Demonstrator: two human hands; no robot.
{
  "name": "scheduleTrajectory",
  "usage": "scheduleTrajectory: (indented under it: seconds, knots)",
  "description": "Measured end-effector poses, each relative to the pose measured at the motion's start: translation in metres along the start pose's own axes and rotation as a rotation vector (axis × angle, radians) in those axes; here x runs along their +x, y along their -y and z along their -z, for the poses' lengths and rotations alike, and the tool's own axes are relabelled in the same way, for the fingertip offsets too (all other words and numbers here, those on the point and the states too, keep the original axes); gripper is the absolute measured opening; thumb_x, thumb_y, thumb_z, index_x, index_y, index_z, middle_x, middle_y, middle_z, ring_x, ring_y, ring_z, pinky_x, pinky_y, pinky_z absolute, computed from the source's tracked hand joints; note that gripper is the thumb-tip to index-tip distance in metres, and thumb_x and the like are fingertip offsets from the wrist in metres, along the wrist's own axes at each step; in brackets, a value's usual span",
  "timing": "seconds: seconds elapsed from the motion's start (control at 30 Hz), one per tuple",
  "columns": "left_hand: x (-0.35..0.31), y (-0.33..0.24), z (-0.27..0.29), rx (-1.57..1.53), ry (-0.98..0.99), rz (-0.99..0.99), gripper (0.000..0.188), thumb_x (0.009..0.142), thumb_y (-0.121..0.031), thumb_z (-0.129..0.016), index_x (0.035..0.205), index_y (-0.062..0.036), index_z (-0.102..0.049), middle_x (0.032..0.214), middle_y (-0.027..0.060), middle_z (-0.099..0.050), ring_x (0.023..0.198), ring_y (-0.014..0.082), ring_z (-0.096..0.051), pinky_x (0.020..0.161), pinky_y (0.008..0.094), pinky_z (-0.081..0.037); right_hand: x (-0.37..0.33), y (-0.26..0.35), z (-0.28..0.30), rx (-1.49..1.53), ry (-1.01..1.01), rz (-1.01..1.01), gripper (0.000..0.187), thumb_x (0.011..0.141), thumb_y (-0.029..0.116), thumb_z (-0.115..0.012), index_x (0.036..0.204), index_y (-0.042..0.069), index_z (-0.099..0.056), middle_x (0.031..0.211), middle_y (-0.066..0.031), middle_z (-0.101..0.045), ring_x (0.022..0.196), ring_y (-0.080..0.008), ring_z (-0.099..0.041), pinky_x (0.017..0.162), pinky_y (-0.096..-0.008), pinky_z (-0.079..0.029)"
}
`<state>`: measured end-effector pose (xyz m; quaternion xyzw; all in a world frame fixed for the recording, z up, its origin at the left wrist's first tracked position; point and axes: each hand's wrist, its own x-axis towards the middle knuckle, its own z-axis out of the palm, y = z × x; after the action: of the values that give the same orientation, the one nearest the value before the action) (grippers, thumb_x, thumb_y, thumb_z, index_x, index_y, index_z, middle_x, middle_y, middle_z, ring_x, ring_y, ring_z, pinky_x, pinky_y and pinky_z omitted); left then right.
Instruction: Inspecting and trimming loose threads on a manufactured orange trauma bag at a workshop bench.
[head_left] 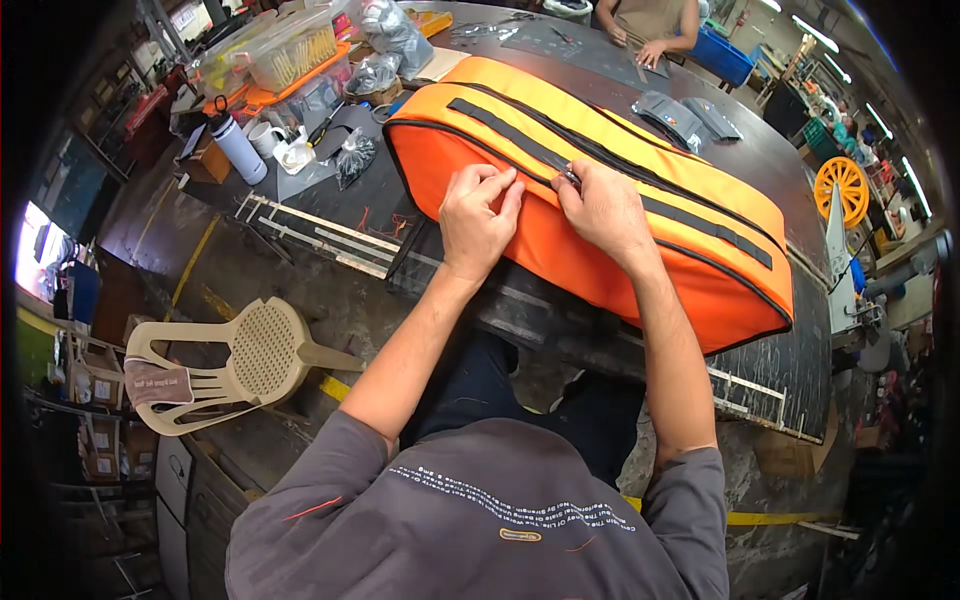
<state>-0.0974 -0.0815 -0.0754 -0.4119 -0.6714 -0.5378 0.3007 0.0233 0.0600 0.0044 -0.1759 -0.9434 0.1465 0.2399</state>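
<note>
A large orange bag with yellow-orange panels, black piping and black strips lies on its side on the dark worktable, partly over the near edge. My left hand is at its near side, with thumb and forefinger pinched together close to the piping. Whatever lies between those fingertips is too small to see. My right hand rests against the bag's top edge a little farther right. Its fingers are closed on a small dark, shiny tool, mostly hidden by the hand, so its kind is not clear.
A blue-grey bottle, a white mug and plastic boxes crowd the table's left. Dark packets lie beyond the bag. A beige plastic chair stands left. Across the table, another person's hand is at work.
</note>
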Motion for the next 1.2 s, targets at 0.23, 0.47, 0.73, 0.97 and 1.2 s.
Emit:
scheduleTrajectory:
  seconds: [0.23,0.47,0.73,0.97,1.2]
  knots:
    - [0.005,-0.005,-0.015,-0.115,0.012,0.202,0.021,0.084,-0.018,-0.090,0.097,-0.0031,-0.085,0.087,0.0111,-0.076,0.083,0.0318,-0.072,0.081,0.0421,-0.057,0.006,-0.004,0.003,0.007,0.016,-0.021,0.030,0.099,0.027,-0.071,0.094,-0.003,-0.075,0.083,-0.0272,-0.073,0.084,-0.0467,-0.074,0.078,-0.0542,-0.060]
    - [0.014,0.002,-0.057,-0.461,-0.007,0.556,0.012,0.094,-0.010,-0.082,0.093,0.0014,-0.080,0.079,0.0035,-0.076,0.066,0.0079,-0.068,0.062,0.0274,-0.054,0.020,-0.018,0.004,-0.058,-0.067,0.001,0.030,0.100,0.028,-0.070,0.094,-0.002,-0.073,0.085,-0.0273,-0.074,0.085,-0.0464,-0.074,0.078,-0.0545,-0.059]
    - [0.022,0.026,-0.107,-1.012,0.065,0.609,0.008,0.100,-0.008,-0.078,0.098,-0.0002,-0.076,0.083,-0.0021,-0.074,0.072,0.0019,-0.065,0.064,0.0201,-0.051,0.052,-0.061,0.025,0.009,0.021,0.025,0.031,0.102,0.029,-0.072,0.096,-0.001,-0.070,0.074,-0.0244,-0.066,0.073,-0.0409,-0.070,0.068,-0.0491,-0.053]
    - [0.015,0.030,-0.113,-1.221,0.184,0.714,0.006,0.101,-0.005,-0.077,0.101,0.0004,-0.074,0.092,0.0001,-0.075,0.080,0.0031,-0.066,0.073,0.0200,-0.054,0.037,-0.072,0.026,0.043,-0.125,0.313,0.036,0.098,0.029,-0.078,0.123,0.005,-0.066,0.098,-0.0161,-0.072,0.088,-0.0372,-0.072,0.078,-0.0473,-0.056]
    - [0.030,0.028,-0.103,-1.236,0.284,0.769,0.007,0.097,-0.005,-0.079,0.099,0.0002,-0.075,0.093,0.0025,-0.075,0.082,0.0059,-0.067,0.076,0.0229,-0.056,0.025,-0.076,0.017,-0.301,-0.300,0.692,0.018,0.092,0.013,-0.080,0.106,0.006,-0.071,0.081,-0.0057,-0.061,0.071,-0.0231,-0.066,0.063,-0.0374,-0.055]
